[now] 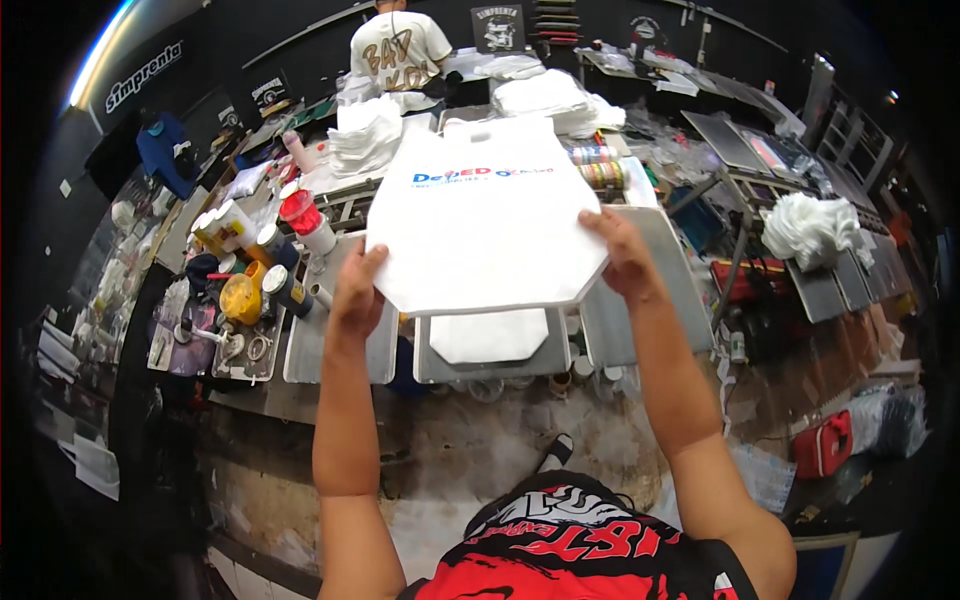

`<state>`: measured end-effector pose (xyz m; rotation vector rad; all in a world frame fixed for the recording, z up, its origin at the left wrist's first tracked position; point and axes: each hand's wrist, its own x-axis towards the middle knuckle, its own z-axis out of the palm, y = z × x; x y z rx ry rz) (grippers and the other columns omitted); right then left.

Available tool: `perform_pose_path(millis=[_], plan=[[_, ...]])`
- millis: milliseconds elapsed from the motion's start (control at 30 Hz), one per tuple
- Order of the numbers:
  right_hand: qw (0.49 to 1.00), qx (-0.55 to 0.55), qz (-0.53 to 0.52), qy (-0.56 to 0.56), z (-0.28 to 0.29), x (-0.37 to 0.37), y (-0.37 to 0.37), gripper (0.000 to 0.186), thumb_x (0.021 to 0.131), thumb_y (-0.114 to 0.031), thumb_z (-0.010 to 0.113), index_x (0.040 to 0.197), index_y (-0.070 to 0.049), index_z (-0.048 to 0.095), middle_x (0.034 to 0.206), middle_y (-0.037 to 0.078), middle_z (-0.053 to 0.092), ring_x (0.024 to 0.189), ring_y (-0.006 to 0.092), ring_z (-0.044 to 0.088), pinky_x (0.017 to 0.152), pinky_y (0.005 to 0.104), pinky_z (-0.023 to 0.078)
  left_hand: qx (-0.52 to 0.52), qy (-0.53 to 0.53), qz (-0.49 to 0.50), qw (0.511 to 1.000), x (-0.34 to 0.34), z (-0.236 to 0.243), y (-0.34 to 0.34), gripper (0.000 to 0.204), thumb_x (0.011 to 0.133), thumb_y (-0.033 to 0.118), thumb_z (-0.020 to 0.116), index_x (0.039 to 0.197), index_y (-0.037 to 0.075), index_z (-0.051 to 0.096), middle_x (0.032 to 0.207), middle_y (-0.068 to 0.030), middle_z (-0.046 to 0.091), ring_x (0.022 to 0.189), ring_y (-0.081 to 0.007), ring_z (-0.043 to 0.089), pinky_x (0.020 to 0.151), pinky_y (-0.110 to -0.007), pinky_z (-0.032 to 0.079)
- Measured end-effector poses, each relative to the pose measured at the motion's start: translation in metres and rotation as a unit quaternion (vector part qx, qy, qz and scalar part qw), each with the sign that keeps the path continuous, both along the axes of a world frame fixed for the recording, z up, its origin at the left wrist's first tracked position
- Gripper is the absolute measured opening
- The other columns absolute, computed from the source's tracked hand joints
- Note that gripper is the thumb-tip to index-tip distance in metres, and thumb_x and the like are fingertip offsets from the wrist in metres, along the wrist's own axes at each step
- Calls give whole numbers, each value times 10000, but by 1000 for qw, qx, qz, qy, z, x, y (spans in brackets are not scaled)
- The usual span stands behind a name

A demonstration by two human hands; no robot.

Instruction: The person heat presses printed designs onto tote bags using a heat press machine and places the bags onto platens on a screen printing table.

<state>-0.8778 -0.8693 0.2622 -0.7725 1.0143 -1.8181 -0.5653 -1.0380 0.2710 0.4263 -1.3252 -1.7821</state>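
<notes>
A flat white bag (480,240) with slanted corners and a red and blue print near its top is stretched out in front of me. What looks like a cut-out handle shows at its far end. My left hand (360,287) pinches its left edge, thumb on top. On the right edge my right hand (622,258) grips it the same way. Below the bag, another white piece (488,336) with cut corners lies on the middle grey platen (440,368). The held bag hides the rest of that piece.
Grey platens (640,300) flank the middle one. Ink tubs and bottles (285,290) crowd the left side. Stacks of white bags (548,98) and a person in a white shirt (398,45) are beyond. A bundled white cloth (815,230) lies at right.
</notes>
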Motion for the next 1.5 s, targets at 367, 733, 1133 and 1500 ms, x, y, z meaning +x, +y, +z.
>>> perform_pose_path(millis=[367, 733, 1133, 1500], plan=[[863, 494, -41, 96, -328, -7, -79, 401, 767, -130, 659, 1135, 8, 576, 985, 138, 668, 821, 246, 674, 664, 381, 563, 163, -463, 66, 869, 3, -323, -88, 458, 837, 137, 613, 1246, -38, 502, 1010, -144, 654, 786, -204, 666, 607, -346, 556], [823, 486, -213, 201, -384, 7, -58, 371, 718, -155, 714, 1046, -7, 620, 919, 134, 672, 792, 248, 670, 650, 361, 558, 47, -480, 96, 871, -3, -337, -93, 483, 798, 163, 663, 1225, -31, 548, 949, -136, 665, 720, -221, 656, 670, -327, 539], [654, 705, -252, 107, -424, 114, 357, 113, 746, -150, 663, 704, -47, 683, 702, 128, 681, 715, 248, 680, 634, 408, 539, -514, -233, -77, 822, -151, -268, 15, 513, 880, 160, 571, 1323, -44, 412, 1173, -253, 484, 1044, -362, 501, 945, -433, 428], [154, 719, -639, -229, -484, 582, 575, 178, 697, -178, 589, 648, -27, 669, 695, 193, 669, 629, 341, 656, 640, 446, 541, -510, 49, -422, 748, -279, -193, 464, 661, 816, -57, 497, 1448, 26, 321, 1303, -260, 429, 1076, -378, 515, 894, -416, 445]])
